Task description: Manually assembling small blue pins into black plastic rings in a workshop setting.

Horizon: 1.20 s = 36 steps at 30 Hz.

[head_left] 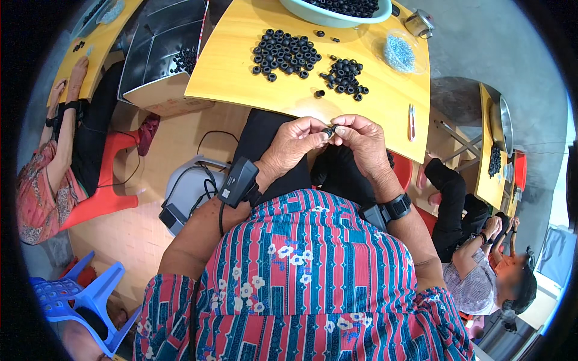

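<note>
Just off the near edge of the yellow table [223, 72], my two hands meet over my lap. Between my left hand [296, 141] and my right hand [363, 141], thumbs and fingertips pinch a small black ring-shaped part [329, 131]; the fingers hide much of it. On the table ahead lies a loose pile of black ring-shaped parts [286, 53], with a smaller pile of black parts [344, 78] to its right. One single black piece [320, 94] lies nearest my hands. Small scissors-like snips [412, 123] rest near the right edge.
A pale green basin [337, 19] of black parts stands at the far edge. To its right are a clear bowl of small bluish pieces [400, 53] and a metal cup [419, 24]. A box [159, 51] adjoins the table's left. Other people sit at tables on both sides.
</note>
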### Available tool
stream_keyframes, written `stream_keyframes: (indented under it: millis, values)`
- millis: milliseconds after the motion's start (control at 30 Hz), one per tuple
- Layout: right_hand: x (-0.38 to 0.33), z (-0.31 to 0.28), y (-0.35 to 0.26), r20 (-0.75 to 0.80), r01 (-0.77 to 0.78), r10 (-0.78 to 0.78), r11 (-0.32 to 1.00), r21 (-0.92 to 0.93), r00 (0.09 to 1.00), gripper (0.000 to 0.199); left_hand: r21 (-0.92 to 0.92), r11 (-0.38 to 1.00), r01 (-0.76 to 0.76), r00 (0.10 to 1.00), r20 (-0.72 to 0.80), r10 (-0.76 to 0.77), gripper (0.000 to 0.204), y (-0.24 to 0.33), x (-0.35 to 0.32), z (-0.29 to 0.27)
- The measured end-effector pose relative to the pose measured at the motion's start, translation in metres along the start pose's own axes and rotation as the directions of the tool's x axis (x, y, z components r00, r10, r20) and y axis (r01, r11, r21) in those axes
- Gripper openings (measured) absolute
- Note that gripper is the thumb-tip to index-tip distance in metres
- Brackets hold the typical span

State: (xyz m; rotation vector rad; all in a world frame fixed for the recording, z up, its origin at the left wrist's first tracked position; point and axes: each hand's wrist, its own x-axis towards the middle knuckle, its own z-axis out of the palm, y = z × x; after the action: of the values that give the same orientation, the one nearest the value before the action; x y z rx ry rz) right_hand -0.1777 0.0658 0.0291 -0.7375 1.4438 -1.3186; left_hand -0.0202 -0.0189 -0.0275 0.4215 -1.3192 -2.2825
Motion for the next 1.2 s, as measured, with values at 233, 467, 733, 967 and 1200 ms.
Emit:
stream_keyframes:
  millis: [233, 467, 733, 967, 1200]
  values:
    - [0.0016, -0.0006, -0.0004, 0.022, 0.038, -0.037, 0.998, -0.045, 0.999, 0.014, 0.011, 1.000, -0.001, 1.000, -0.012, 0.001, 0.016, 0.0005, 0.0009, 0.0004]
    - [0.0014, -0.0003, -0.0022, 0.040, 0.055, -0.051, 0.992, -0.111, 0.998, 0.012, 0.003, 1.000, -0.003, 1.000, -0.012, 0.003, 0.015, -0.0004, 0.0001, 0.0005]
    - [0.0001, -0.0013, -0.0018, 0.051, 0.086, -0.079, 0.981, -0.171, 0.996, 0.012, -0.007, 1.000, -0.008, 1.000, -0.016, 0.008, 0.014, -0.0020, -0.0006, 0.0012]
    - [-0.0006, 0.0001, -0.0018, 0.035, 0.101, -0.096, 0.982, -0.157, 0.995, 0.015, -0.015, 1.000, -0.025, 0.999, -0.027, 0.024, 0.014, -0.0055, 0.0004, 0.0006]
    - [-0.0001, -0.0008, -0.0008, 0.025, 0.110, -0.108, 0.977, -0.182, 0.994, 0.018, -0.017, 1.000, -0.019, 1.000, -0.020, 0.018, 0.014, -0.0014, -0.0004, 0.0027]
